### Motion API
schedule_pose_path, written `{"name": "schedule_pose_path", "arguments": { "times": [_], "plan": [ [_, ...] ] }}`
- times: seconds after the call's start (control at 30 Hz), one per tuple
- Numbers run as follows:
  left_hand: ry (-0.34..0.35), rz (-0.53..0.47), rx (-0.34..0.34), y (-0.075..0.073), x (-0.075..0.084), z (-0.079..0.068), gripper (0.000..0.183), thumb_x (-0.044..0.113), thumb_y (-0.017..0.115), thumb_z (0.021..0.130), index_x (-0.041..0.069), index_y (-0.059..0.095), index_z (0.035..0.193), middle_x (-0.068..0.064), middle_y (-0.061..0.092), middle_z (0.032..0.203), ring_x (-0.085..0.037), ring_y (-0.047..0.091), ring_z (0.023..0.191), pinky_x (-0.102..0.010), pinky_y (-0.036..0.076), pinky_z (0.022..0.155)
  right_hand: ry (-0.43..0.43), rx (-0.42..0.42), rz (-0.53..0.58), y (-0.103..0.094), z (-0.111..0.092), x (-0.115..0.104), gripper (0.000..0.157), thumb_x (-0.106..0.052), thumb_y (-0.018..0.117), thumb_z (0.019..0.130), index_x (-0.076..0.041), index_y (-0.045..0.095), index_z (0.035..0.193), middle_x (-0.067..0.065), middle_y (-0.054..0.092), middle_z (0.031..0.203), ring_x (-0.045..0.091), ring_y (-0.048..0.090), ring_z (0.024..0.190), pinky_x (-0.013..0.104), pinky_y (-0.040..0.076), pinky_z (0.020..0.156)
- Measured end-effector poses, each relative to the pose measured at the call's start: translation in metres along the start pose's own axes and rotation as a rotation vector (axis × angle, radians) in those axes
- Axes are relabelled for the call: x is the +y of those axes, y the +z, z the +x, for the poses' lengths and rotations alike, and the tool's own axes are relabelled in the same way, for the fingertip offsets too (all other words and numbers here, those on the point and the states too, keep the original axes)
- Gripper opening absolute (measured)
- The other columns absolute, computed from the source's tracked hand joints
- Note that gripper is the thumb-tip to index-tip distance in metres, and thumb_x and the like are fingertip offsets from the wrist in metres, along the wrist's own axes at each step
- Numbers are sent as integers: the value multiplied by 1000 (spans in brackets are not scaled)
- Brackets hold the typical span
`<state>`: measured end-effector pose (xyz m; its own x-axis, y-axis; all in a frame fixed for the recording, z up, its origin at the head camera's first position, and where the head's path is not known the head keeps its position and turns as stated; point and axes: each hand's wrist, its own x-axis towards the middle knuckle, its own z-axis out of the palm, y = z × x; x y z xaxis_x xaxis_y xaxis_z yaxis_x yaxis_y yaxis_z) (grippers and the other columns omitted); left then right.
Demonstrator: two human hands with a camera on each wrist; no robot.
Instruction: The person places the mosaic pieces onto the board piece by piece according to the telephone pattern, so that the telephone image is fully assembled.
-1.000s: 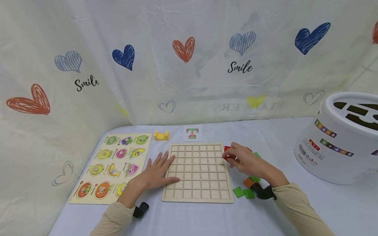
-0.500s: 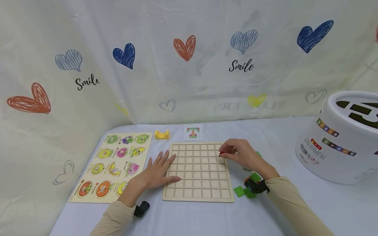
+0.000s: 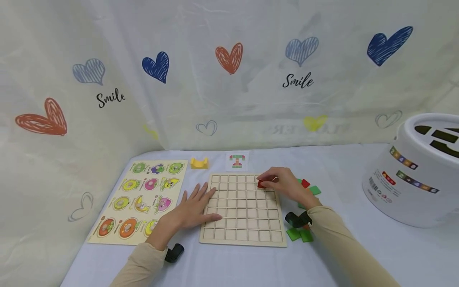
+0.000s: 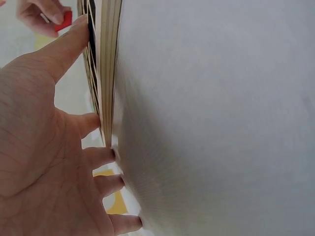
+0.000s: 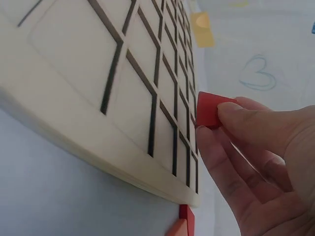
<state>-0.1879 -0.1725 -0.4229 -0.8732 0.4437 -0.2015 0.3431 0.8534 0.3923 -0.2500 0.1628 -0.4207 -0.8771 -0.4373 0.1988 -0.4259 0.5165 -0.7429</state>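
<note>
A wooden grid board (image 3: 236, 209) of square cells lies on the table. My right hand (image 3: 283, 184) pinches a red tile (image 5: 209, 109) between thumb and fingers, over the board's far right corner. In the left wrist view that red tile (image 4: 64, 21) shows beyond the board's edge. My left hand (image 3: 191, 209) lies with fingers spread on the board's left side, its thumb reaching over the cells. Green tiles (image 3: 293, 234) and a red tile (image 3: 305, 183) lie to the right of the board, some hidden under the right wrist.
A fruit puzzle board (image 3: 138, 199) lies at the left. Behind the grid stand a yellow block (image 3: 199, 163) and a card (image 3: 237, 161) with a T-shaped coloured pattern. A large white bucket (image 3: 405, 191) stands at the right.
My right hand has moved left from the loose tiles to above the board's far right cells, carrying the red tile. The left hand stays in place on the board.
</note>
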Motion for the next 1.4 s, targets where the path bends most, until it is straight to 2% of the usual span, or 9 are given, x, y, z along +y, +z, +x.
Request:
{"name": "schedule_pose_path", "arguments": {
  "times": [0.13, 0.3, 0.6, 0.77, 1.03, 1.2, 1.4],
  "plan": [
    [-1, 7, -1, 0, 0, 1, 95, 64, 62, 97, 10, 26, 167, -18, 10, 174, -41, 3, 160, -72, 2, 121, 7, -23, -32, 2, 3, -3, 17, 2, 76, 92, 2, 77, 110, 10, 77, 102, 23, 71, 91, 34, 59, 82],
    [-1, 10, -1, 0, 1, 1, 95, 64, 62, 98, 11, 26, 167, -18, 10, 174, -41, 4, 160, -72, 2, 121, -24, -32, -58, 4, 4, -6, 15, 5, 77, 91, 3, 78, 106, 10, 76, 100, 24, 72, 89, 32, 60, 79],
    [-3, 12, 0, 0, 1, 1, 95, 64, 62, 98, 10, 25, 167, -19, 10, 174, -42, 4, 160, -73, 2, 121, -17, -35, -82, 6, 4, -8, 16, 7, 75, 91, 4, 78, 107, 13, 74, 100, 24, 72, 86, 34, 61, 76],
    [-3, 9, -1, -1, 1, 1, 95, 63, 63, 98, 10, 25, 167, -19, 11, 174, -42, 5, 160, -73, 2, 120, -17, -68, -99, 4, 6, -8, 17, 6, 75, 92, 5, 79, 109, 12, 75, 99, 25, 71, 88, 37, 60, 79],
    [-8, 6, -10, -1, 3, 1, 94, 62, 63, 98, 10, 25, 167, -19, 10, 174, -43, 5, 160, -73, 2, 120, -87, -109, -136, 3, 8, -6, 20, 8, 69, 95, 10, 77, 113, 11, 72, 93, 23, 72, 81, 34, 61, 75],
    [-10, 6, -10, -1, 4, 0, 94, 62, 62, 98, 10, 25, 167, -20, 10, 174, -43, 4, 160, -73, 2, 120, -99, -119, -213, 5, 10, -10, 21, 8, 70, 94, 8, 77, 114, 11, 71, 91, 21, 70, 80, 31, 60, 73],
    [-9, -2, -13, 0, 2, 1, 95, 62, 62, 98, 10, 24, 167, -19, 9, 174, -42, 3, 160, -73, 1, 120, -137, -115, -290, 8, 12, -11, 20, 8, 73, 92, 6, 79, 111, 9, 71, 90, 24, 70, 85, 33, 59, 75]
  ]
}}
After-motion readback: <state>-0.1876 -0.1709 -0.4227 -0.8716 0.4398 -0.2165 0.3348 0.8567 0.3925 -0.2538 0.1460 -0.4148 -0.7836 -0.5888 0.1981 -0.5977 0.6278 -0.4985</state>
